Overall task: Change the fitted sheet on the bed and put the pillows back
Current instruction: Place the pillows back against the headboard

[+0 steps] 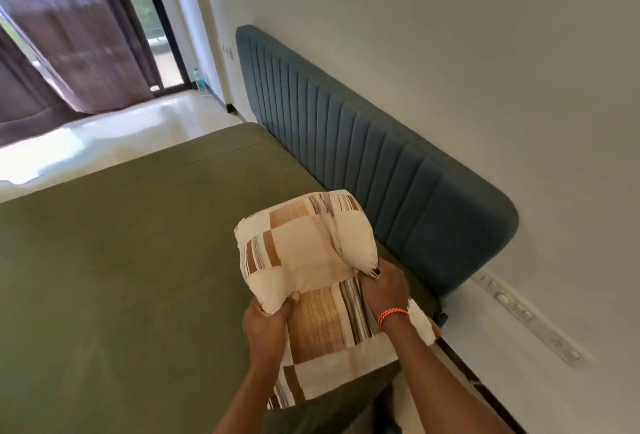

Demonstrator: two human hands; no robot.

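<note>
A padded blue-grey headboard (374, 163) with vertical channels runs along the white wall (450, 35), just beyond the pillow (304, 253), and a strip of switches (519, 312) sits on the wall past the headboard's rounded end. Across the room, brown curtains (69, 35) hang partly over a glass door, and a water bottle (197, 79) stands on the pale glossy floor (104, 136) beside it. The olive-green fitted sheet (121, 260) lies smooth and flat over the bed, its far edge meeting the floor, with wide open surface to the left of the pillow. The pillow (cream with brown and tan blocks and stripes) is plump and bunched, held over the bed's near corner by the headboard. The left hand (266, 323) grips its lower left corner; the right hand (382, 290), an orange band at its wrist, pinches a fold at its right side.
</note>
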